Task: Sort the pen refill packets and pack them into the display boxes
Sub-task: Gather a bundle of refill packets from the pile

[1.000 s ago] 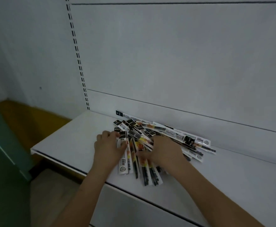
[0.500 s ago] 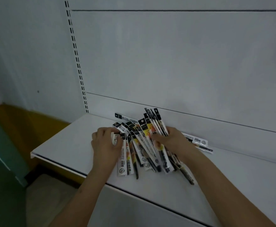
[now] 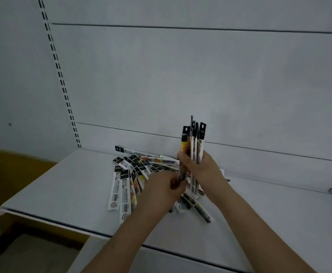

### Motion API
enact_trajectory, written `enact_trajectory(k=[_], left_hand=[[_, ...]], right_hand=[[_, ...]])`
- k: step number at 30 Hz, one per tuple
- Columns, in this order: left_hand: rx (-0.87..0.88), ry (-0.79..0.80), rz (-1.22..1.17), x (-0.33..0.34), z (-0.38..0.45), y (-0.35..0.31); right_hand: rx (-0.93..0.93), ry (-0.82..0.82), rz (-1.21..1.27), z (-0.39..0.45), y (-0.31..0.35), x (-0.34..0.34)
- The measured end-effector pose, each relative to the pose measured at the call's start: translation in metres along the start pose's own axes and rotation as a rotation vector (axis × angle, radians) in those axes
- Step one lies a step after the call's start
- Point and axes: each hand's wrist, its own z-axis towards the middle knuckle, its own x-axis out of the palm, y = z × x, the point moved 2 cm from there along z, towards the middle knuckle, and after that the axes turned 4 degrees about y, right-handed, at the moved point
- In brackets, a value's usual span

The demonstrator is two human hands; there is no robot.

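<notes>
A bundle of pen refill packets (image 3: 194, 142), long thin strips with black tops, stands nearly upright in my right hand (image 3: 202, 168), which is closed around its middle. My left hand (image 3: 161, 191) grips the bundle's lower end from the left. A loose pile of refill packets (image 3: 129, 174) fans out flat on the white shelf (image 3: 62, 194), left of and behind my hands. A few more packets (image 3: 198, 209) lie under my wrists. No display box is visible.
The shelf backs onto a white panel wall (image 3: 180, 85) with a slotted upright (image 3: 62, 85) at the left. The shelf's front edge (image 3: 43, 218) runs below my forearms. Yellow-brown floor (image 3: 13, 170) shows to the left.
My right hand has lifted a bundle of packets off the pile and turned it upright. My left hand left the flat packets and moved right onto the bundle's lower end.
</notes>
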Motion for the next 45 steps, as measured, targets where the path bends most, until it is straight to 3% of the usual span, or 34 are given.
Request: enact_trajectory(k=[2, 5, 8, 12, 15, 17, 24, 31, 39, 45], left_hand=[[0.055, -0.004, 0.148, 0.005, 0.004, -0.009], [0.169, 0.081, 0.074, 0.021, 0.002, -0.017], [0.136, 0.153, 0.063, 0.034, 0.001, -0.015], [0.055, 0.084, -0.135, 0.046, 0.016, -0.016], [0.079, 0.061, -0.268, 0.05, 0.029, -0.027], [0.093, 0.126, -0.366, 0.046, 0.036, -0.039], [0.071, 0.388, -0.511, 0.043, 0.068, -0.075], [0.155, 0.43, -0.52, 0.037, 0.069, -0.085], [0.194, 0.444, -0.451, 0.035, 0.073, -0.085], [0.221, 0.485, -0.442, 0.027, 0.072, -0.082]], right_hand=[[0.003, -0.07, -0.067, -0.001, -0.002, -0.005], [0.004, -0.19, -0.128, -0.002, -0.007, -0.022], [0.008, -0.236, -0.133, -0.005, -0.012, -0.053], [-0.023, -0.142, -0.019, -0.02, -0.033, -0.087], [0.097, -0.078, -0.13, -0.036, -0.065, -0.093], [0.163, -0.064, -0.18, -0.043, -0.073, -0.093], [0.136, 0.056, -0.295, -0.047, -0.076, -0.085], [0.029, 0.043, -0.61, -0.042, -0.074, -0.085], [0.114, 0.209, -0.499, -0.05, -0.055, -0.094], [0.109, 0.206, -0.429, -0.05, -0.048, -0.102]])
